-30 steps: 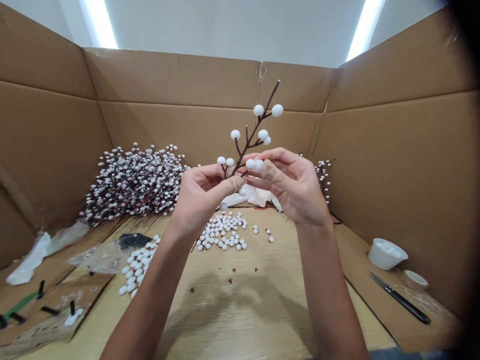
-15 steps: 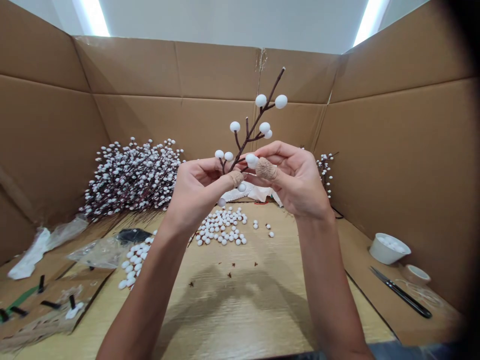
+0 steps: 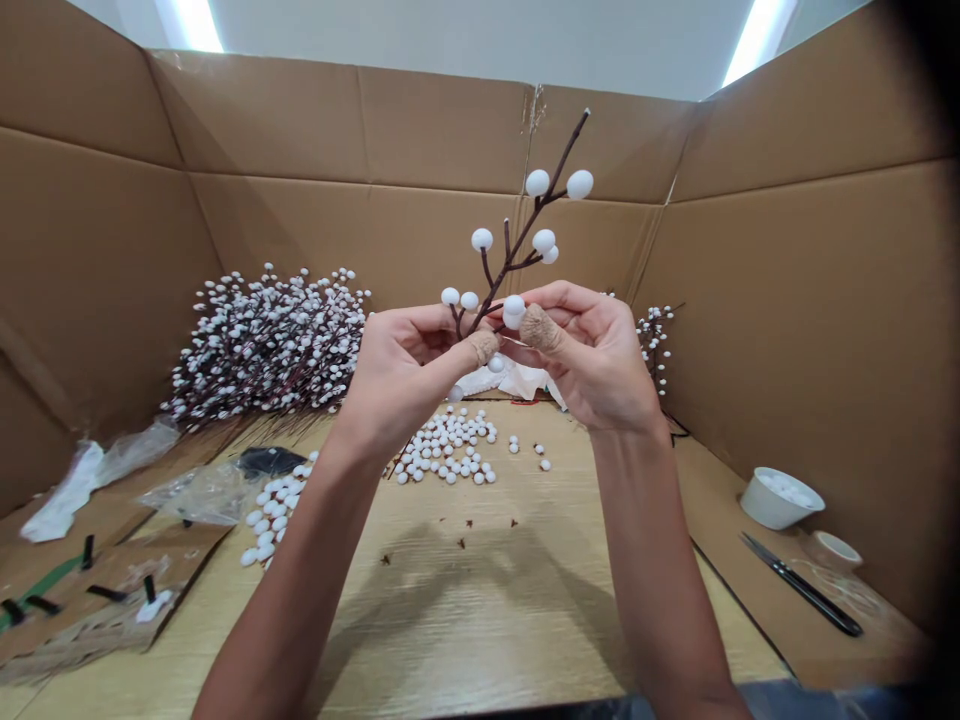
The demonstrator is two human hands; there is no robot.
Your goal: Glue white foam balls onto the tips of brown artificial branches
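Note:
A dark brown branch point(image 3: 516, 243) with several white berries rises at a slant above the table. My left hand point(image 3: 420, 365) pinches its lower stem between thumb and fingers. My right hand point(image 3: 592, 350) is closed beside it, thumb and fingertips at a white berry point(image 3: 514, 311) on a lower right twig. Both thumbs have tan wrapping on them. More berries show just below my left thumb. Loose white berries point(image 3: 448, 445) lie on the table behind my hands, and another group point(image 3: 268, 515) is by my left forearm.
A large pile of berried branches point(image 3: 274, 345) stands at the back left, near plastic bags point(image 3: 202, 493). At the right are a white cup point(image 3: 781, 498), a tape roll point(image 3: 836, 549) and black-handled tweezers or scissors point(image 3: 802, 585). Cardboard walls point(image 3: 442, 240) surround the table.
The branch and both hands sit slightly higher and further right in the view, and the surroundings have shifted slightly too. The hold looks the same.

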